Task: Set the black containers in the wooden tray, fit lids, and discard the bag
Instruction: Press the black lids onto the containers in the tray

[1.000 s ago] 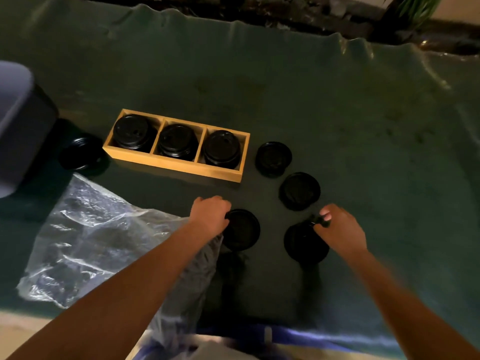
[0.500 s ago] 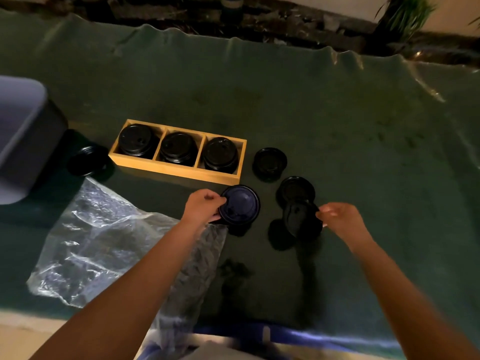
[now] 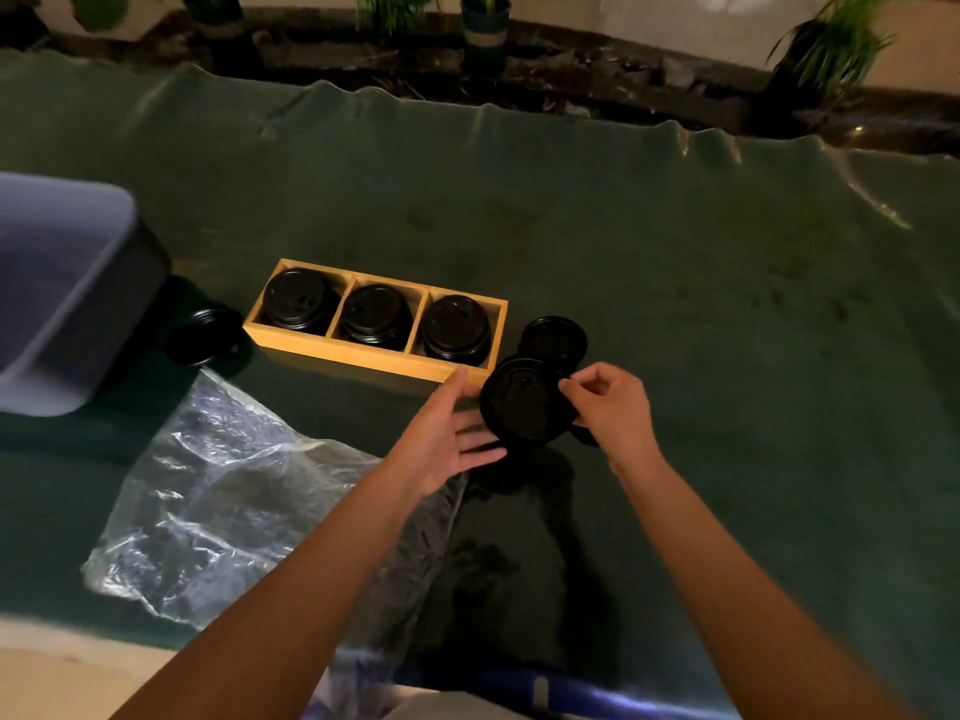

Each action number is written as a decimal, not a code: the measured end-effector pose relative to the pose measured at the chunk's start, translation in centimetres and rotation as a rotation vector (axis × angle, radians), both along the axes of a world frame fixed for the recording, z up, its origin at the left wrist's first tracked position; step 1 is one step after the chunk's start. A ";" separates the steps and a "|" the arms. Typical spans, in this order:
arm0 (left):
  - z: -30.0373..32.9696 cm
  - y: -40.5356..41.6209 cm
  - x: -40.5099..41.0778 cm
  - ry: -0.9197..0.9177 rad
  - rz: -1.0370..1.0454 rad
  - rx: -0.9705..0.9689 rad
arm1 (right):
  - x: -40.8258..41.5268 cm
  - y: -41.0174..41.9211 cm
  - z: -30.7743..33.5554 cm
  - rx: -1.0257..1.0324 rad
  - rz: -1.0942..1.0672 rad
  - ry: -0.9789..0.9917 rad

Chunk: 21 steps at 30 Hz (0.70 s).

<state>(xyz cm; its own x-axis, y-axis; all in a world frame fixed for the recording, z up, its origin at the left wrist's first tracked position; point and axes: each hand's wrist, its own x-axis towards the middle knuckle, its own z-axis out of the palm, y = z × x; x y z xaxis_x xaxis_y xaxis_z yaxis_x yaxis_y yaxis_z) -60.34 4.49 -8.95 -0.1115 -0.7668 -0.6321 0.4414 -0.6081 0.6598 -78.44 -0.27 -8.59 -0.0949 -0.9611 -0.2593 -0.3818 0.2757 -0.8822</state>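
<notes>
The wooden tray [image 3: 363, 358] lies on the green cloth, and each of its three compartments holds a black container with a lid on, the rightmost being container [image 3: 454, 324]. Just right of the tray's near corner, my left hand [image 3: 447, 433] and my right hand [image 3: 615, 407] hold black lids [image 3: 524, 402] pressed together above the cloth. My left thumb and fingers grip the left rim, and my right fingertips pinch the right rim. The clear plastic bag [image 3: 223, 491] lies crumpled at the near left, under my left forearm.
One loose black lid [image 3: 553, 337] rests on the cloth behind my hands, and another black lid [image 3: 205, 335] sits left of the tray. A grey bin [image 3: 57, 288] stands at the far left. Potted plants line the floor beyond the cloth's back edge.
Each hand lifted a lid off the cloth, then both moved inward and up towards the tray. The two lids now meet between my hands.
</notes>
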 end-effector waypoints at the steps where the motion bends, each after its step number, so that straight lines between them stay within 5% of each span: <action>1: 0.0 0.1 0.1 -0.006 -0.008 -0.026 | 0.2 0.0 -0.1 -0.015 0.007 0.031; 4: -0.2 0.0 0.0 -0.038 -0.015 -0.074 | 0.5 -0.1 -0.5 -0.045 0.038 0.077; 7: -0.3 -0.1 -0.1 -0.047 -0.002 -0.091 | -0.1 -0.3 -1.0 0.027 0.039 -0.093; 10: -0.6 -0.2 0.4 -0.049 0.038 -0.090 | -3.5 -1.7 -2.1 0.078 -0.191 -0.222; 14: -1.3 -0.4 0.7 -0.063 0.060 -0.078 | -8.9 -3.1 -5.2 0.228 -0.433 -0.026; 21: -2.1 -0.6 0.2 -0.093 0.094 -0.003 | -8.7 -4.0 -7.0 0.366 -0.312 0.180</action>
<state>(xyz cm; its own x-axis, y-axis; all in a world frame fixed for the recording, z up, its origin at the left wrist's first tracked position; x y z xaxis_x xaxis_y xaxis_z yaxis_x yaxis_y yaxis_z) -60.12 3.86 -11.07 0.0200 -0.7728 -0.6343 0.4336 -0.5650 0.7020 -87.12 -4.28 -15.63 -0.4369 -0.7293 -0.5265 -0.3687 0.6791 -0.6347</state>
